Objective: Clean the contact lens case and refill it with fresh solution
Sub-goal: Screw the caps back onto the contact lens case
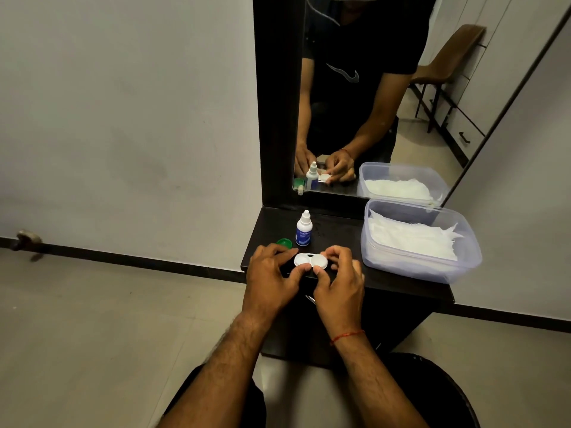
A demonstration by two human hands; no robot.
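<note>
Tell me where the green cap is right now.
In the head view, the green cap lies on the dark shelf, just left of the solution bottle and just beyond the left hand.

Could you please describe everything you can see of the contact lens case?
The contact lens case is white and plastic-looking, with two round wells joined side by side. It lies roughly flat at the front edge of the dark shelf. The left hand pinches its left well and the right hand its right one. Whether lids are on is unclear.
</note>
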